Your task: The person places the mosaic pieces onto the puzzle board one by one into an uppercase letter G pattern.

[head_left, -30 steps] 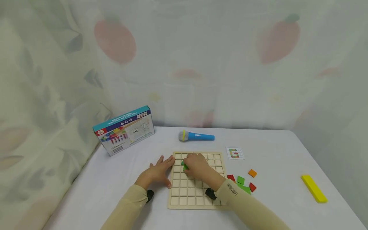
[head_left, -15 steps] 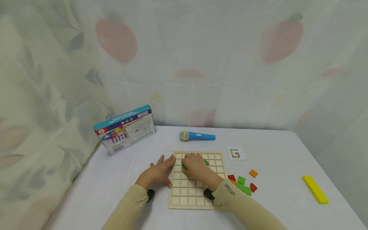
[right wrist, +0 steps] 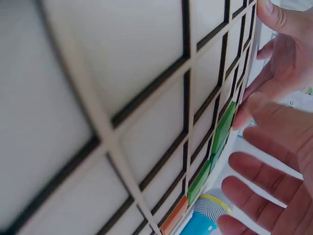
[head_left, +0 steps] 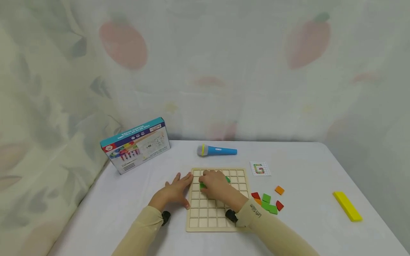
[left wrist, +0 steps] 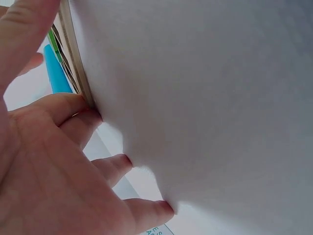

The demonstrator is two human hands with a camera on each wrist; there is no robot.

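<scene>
My left hand [head_left: 171, 193] lies with fingers spread at the left edge of a wooden grid board [head_left: 198, 223]. In the left wrist view its thumb and fingertips [left wrist: 117, 164] rest by the board's side and on the cloth. My right hand [head_left: 217, 185] is over the board's upper part, next to a green tile [head_left: 202, 186]. The right wrist view shows its fingers [right wrist: 254, 166] loosely bent and apart, pinching nothing, with the thumb near a green tile [right wrist: 225, 125] in the grid. More green and an orange tile [right wrist: 173, 215] sit in that row.
Right of the board lie loose green tiles [head_left: 266, 198], red tiles [head_left: 279, 205] and orange tiles [head_left: 279, 190]. A pattern card [head_left: 260, 169] lies behind them. A toy microphone [head_left: 219, 151] and a box [head_left: 137, 145] are at the back; a yellow bar [head_left: 347, 206] is far right.
My right hand has shifted slightly left, showing a green tile on its right side. The left hand stays by the board. The whole head view has shifted a little.
</scene>
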